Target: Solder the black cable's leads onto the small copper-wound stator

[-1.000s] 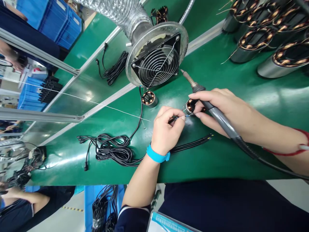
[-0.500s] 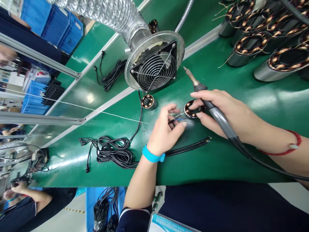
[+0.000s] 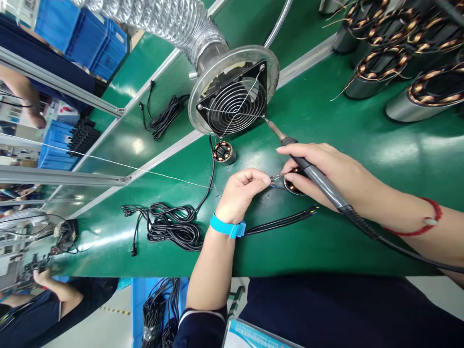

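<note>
My left hand, with a blue wristband, pinches thin wire ends between thumb and fingers, right beside a small copper-wound stator on the green bench. My right hand is wrapped round a soldering iron. Its fingertips rest on the stator and largely cover it. The iron's tip points up and left toward the fan. The black cable with stripped ends runs from under my left wrist to the right.
A second small stator sits below the extraction fan and its foil duct. Coiled black cables lie left of my wrist, more cable farther back. Several large wound stators stand at the back right. Another person is at lower left.
My left hand has closed its fingers onto the wire ends again after opening. The right hand with the iron and stator has dropped slightly toward me, and the iron's tip now lies nearer the fan.
</note>
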### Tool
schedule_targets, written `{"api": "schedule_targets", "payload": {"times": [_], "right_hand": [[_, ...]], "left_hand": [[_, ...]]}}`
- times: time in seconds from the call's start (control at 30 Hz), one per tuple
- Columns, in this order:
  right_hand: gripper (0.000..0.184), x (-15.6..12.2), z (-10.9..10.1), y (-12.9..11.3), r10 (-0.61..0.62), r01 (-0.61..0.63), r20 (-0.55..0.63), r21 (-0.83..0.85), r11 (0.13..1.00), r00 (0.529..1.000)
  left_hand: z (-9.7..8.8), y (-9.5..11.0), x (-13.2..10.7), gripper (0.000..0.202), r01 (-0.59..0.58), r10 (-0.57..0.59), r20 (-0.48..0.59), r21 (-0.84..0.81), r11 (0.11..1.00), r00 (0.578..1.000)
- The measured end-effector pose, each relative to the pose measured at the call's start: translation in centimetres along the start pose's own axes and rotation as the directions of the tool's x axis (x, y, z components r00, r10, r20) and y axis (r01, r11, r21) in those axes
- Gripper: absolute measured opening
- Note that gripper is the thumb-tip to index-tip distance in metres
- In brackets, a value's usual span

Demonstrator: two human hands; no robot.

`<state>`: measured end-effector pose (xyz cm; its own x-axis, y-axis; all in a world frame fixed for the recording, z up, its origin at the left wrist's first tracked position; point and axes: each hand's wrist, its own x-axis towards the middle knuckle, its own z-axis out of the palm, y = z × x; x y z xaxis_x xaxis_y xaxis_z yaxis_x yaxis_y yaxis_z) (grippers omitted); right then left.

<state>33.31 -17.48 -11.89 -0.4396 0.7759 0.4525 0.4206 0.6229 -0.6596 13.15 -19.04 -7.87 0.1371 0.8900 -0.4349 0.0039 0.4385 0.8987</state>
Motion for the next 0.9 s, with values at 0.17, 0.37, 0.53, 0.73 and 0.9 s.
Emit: {"api": "schedule_targets", "payload": {"times": [0.17,0.37,0.53,0.73,0.9], "right_hand": [[0.044,-0.2,-0.2,-0.2,-0.043,0.042,-0.040,-0.019,0.999,0.998],[0.047,-0.2,-0.7,-0.4,-0.088,0.085,-0.070,-0.045,0.995,0.994],[0.050,-0.3,-1.0,-0.7,-0.175,0.174,-0.017,-0.050,0.984,0.984],[0.033,-0.4,-0.7,-0.8,-0.217,0.205,-0.055,-0.170,0.964,0.975],[0.029,-0.3,0.0,-0.9,-0.125,0.110,-0.135,-0.117,0.987,0.983]], "left_hand": [[1.2,0.2,0.1,0.033,0.009,-0.004,-0.101,0.041,0.999,0.995],[1.8,0.3,0.1,0.018,-0.022,0.030,-0.109,0.066,0.998,0.994],[0.8,0.3,-0.1,0.028,0.027,-0.022,-0.071,0.073,0.997,0.997],[0.4,0.5,-0.5,0.037,0.072,-0.078,0.077,0.084,0.994,0.994],[1.2,-0.4,-0.6,0.031,-0.029,-0.003,0.147,0.218,0.975,0.989]]}}
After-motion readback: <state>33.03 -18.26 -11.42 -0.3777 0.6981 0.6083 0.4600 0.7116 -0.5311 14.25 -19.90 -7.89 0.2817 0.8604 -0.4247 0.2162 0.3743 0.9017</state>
